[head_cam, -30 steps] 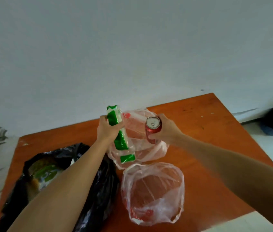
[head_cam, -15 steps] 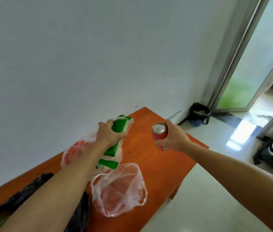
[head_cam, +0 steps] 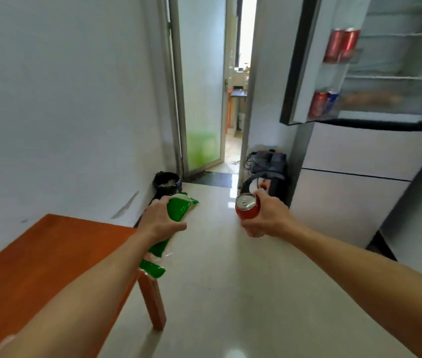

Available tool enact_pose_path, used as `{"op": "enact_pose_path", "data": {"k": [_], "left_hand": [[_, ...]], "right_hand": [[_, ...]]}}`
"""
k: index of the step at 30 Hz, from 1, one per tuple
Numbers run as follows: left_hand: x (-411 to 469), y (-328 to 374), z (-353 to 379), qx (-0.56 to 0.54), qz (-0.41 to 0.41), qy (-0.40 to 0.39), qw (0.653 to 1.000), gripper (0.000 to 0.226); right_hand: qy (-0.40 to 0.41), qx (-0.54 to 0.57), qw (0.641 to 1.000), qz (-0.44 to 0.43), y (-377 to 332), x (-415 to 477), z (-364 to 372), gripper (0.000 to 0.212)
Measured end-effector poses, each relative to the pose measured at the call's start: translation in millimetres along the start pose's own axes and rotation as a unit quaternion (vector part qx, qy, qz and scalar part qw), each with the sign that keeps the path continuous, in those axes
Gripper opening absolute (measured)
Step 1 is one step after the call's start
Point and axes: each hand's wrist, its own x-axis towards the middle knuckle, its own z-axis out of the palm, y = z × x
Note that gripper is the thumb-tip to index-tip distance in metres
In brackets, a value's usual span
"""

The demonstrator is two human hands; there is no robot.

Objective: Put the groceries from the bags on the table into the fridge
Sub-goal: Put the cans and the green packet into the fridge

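My left hand (head_cam: 158, 220) grips a green and white packet (head_cam: 177, 212) around its middle, held out past the end of the orange table (head_cam: 49, 257). My right hand (head_cam: 266, 217) holds a red soda can (head_cam: 247, 209) upright, silver top facing me. The fridge (head_cam: 360, 177) stands at the right with its upper door (head_cam: 305, 63) swung open. Red cans (head_cam: 341, 45) sit in the door's top rack, and a red can and a blue can (head_cam: 323, 104) in the rack below. The grocery bags are almost out of view at the lower left edge.
A black bin (head_cam: 167, 180) stands on the floor by the wall. A dark machine with cables (head_cam: 266, 167) sits beside the fridge. An open doorway (head_cam: 220, 86) lies straight ahead. Pale tiled floor (head_cam: 230, 293) stretches between the table and the fridge.
The view has swung right, from the table and bags to the doorway and the open fridge. Both hands still hold the packet and the can, now over the floor.
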Motion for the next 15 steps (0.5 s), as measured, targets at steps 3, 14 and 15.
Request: {"op": "enact_pose_path", "data": {"k": [3,14,15], "left_hand": [[21,74,48,0.000,0.047,-0.038,0.998,0.087],[149,292,174,-0.014,0.216,-0.078,0.973,0.080],[165,309,184,-0.015,0.226,-0.079,0.971,0.081]], "right_hand": [[0.034,-0.006,0.998,0.050,68,-11,-50,0.066],[0.146,-0.022,0.977,0.156,249,32,-178,0.068],[0.153,-0.017,0.975,0.159,264,44,-187,0.071]]}}
